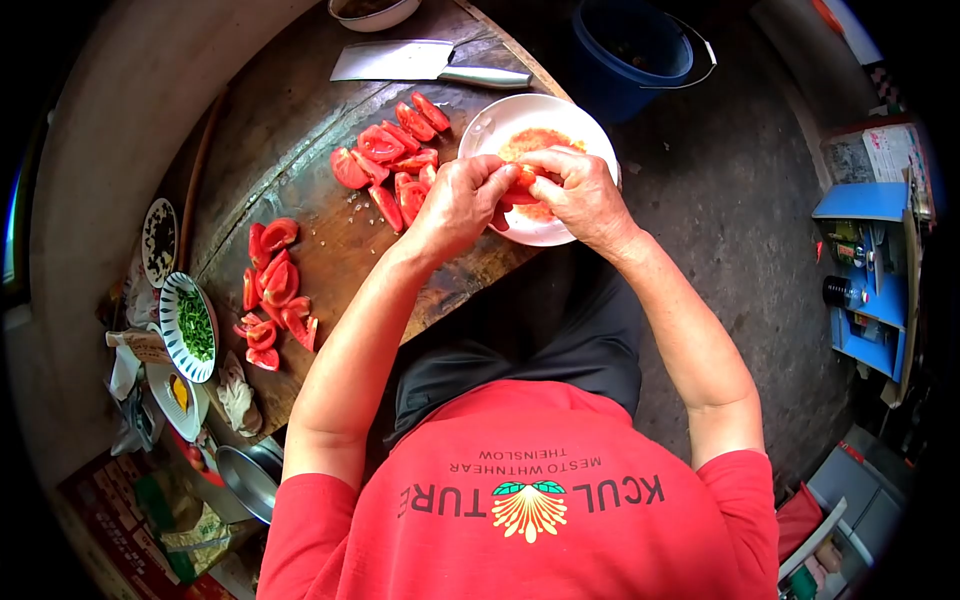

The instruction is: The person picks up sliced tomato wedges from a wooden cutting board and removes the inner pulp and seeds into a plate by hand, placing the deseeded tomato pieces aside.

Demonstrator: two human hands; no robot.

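My left hand (460, 205) and my right hand (580, 195) meet over a white plate (592, 135) at the table's edge. Between them, the fingers of both pinch a tomato wedge (520, 186). Reddish tomato pulp and juice (535, 142) lie on the plate under my hands. Just left of my left hand is a pile of cut tomato wedges (385, 150) on the wooden table. A second group of tomato wedges (278, 280) sits farther left.
A cleaver (400, 60) lies at the back of the table (350, 270), near a bowl (375, 15). Chopped greens fill a striped dish (168, 335) at left. On the floor stand a blue bucket (630, 60) at the back right and a blue shelf (870, 290) farther right.
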